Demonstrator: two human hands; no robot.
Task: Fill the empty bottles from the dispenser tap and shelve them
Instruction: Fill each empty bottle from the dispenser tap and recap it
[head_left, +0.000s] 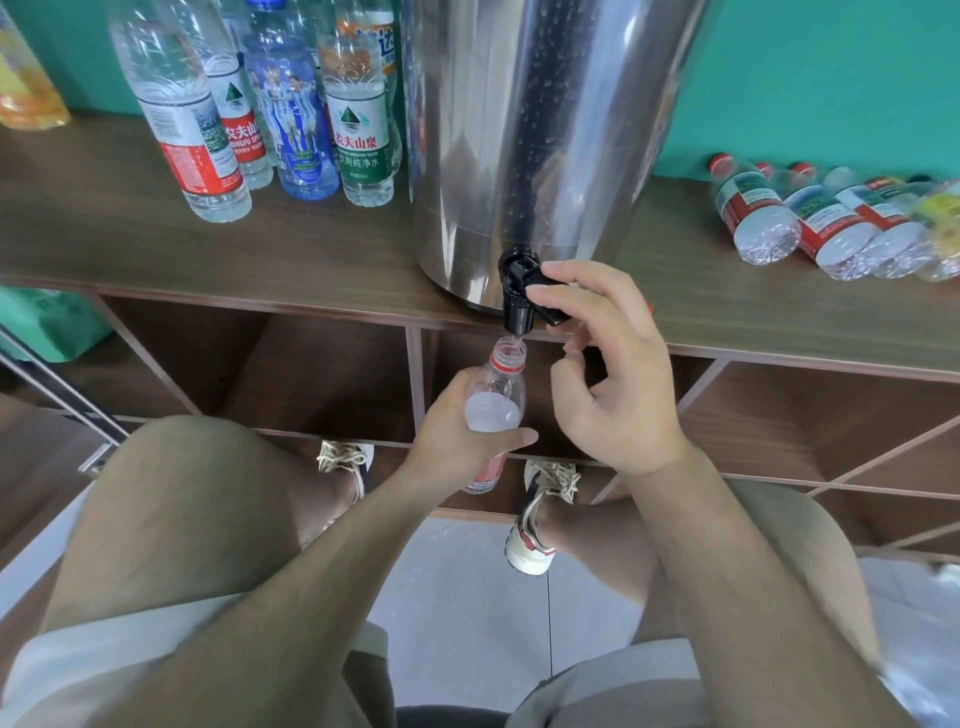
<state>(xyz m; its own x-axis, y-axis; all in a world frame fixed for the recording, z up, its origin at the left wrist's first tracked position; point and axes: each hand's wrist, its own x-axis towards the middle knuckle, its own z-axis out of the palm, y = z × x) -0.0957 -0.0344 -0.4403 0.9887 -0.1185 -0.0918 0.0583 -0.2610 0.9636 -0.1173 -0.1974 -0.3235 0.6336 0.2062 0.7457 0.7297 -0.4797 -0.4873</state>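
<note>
Teal wall behind, a brown wooden shelf top (260, 244) in front of it; looking down from the head view, the steel dispenser (545, 130) stands on that top with its black tap (517, 301) hanging past the edge; the right hand (613, 374) pinches the tap's lever between thumb and forefinger, the other fingers loosely curled; the left hand (457, 431) is wrapped round the body of an uncapped bottle (498, 395), whose mouth sits just under the spout, a thin stream seeming to run in; the water looks to be nearing the shoulder. To do this well, I'd keep the neck centred beneath the spout and upright, watch the level, and let the lever go before the neck fills. Standing bottles (291, 114) cluster left of the dispenser; capped bottles (831, 228) lie on their sides to its right.
</note>
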